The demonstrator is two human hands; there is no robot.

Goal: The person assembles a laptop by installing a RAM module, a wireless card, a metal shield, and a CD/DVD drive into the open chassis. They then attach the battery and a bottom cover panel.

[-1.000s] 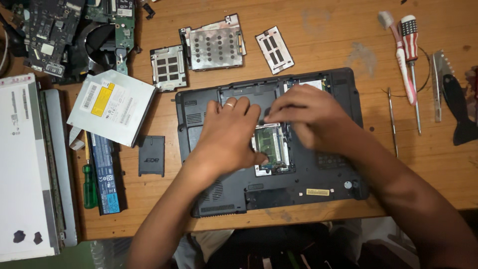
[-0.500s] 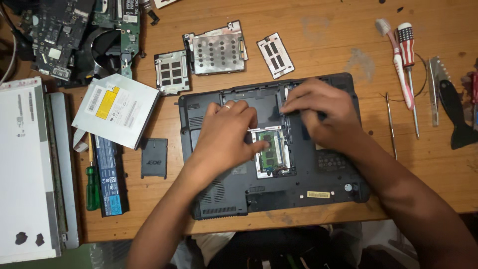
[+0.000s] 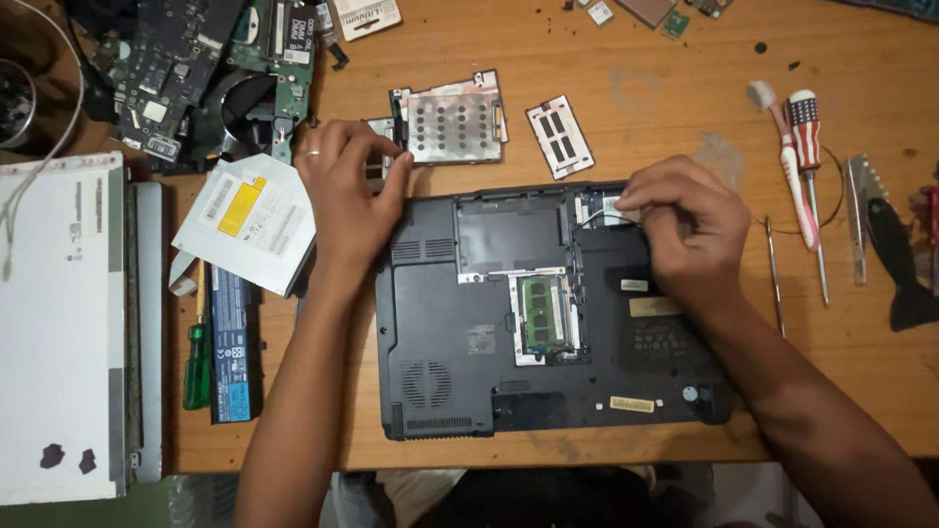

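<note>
Wooden table point(image 3: 646, 78): laptop base point(image 3: 469, 362) between hands, right fingers point(image 3: 650, 210) at its top edge.

A silver optical drive with a yellow-and-white label point(image 3: 249, 220) lies on the wooden table point(image 3: 646, 59), beside a long black battery pack point(image 3: 233, 342) and a green-handled screwdriver point(image 3: 198, 364). A white detached screen panel point(image 3: 59, 332) fills the left edge. A green bare circuit board point(image 3: 176, 68) sits at top left. At right lie a red-and-white-handled screwdriver point(image 3: 808, 147) and a white brush point(image 3: 782, 156).
</note>
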